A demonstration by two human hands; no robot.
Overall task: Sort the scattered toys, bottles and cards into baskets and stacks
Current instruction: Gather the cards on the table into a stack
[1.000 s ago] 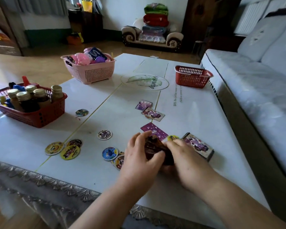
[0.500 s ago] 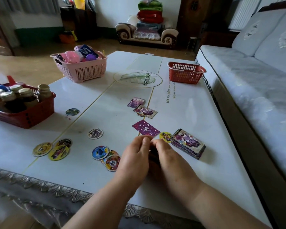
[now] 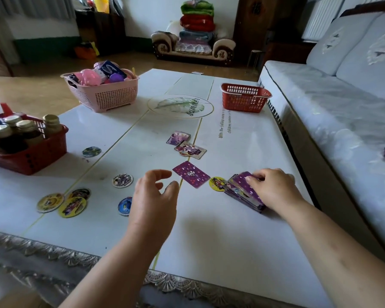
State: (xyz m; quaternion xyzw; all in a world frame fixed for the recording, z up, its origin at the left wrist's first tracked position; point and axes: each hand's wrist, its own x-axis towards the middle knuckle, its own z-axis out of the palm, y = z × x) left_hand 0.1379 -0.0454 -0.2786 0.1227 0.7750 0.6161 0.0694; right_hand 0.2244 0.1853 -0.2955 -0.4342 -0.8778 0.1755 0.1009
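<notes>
Cards are the matter in hand. A stack of cards (image 3: 242, 193) lies on the table (image 3: 209, 230) under the right hand (image 3: 273, 187), whose fingers (image 3: 255, 177) curl down over the top card and hold the pile at its right end. The thumb is hidden, so I cannot tell how it bears. The pile sits askew, its edges not squared. Just left of those fingertips a yellow disc (image 3: 217, 183) meets the pile's corner; whether it touches or tucks under, I cannot tell.

Between the two hands a single purple card (image 3: 191, 174) lies flat, back up. The left hand (image 3: 153, 196) hovers just short of it, fingers loosely curled with a narrow gap to the thumb, holding nothing.

The card looks thin, light and glossy, likely springy rather than stiff. Flat on a slick tabletop, it will probably resist a straight pinch from above. The likelier hold is at the corner nearest the left fingertips: slide it, lift the edge, then get the thumb beneath. The stack will probably shear if squeezed from the top, so its long sides are the safer hold.

Beyond the left fingertips lie two more cards (image 3: 190, 150). Left of that hand are round discs (image 3: 72, 206), one blue disc (image 3: 125, 205) partly hidden behind it. Farther off stand a pink basket (image 3: 105, 96) of toys, a small red basket (image 3: 245, 98), and a red basket of bottles (image 3: 31, 156).
</notes>
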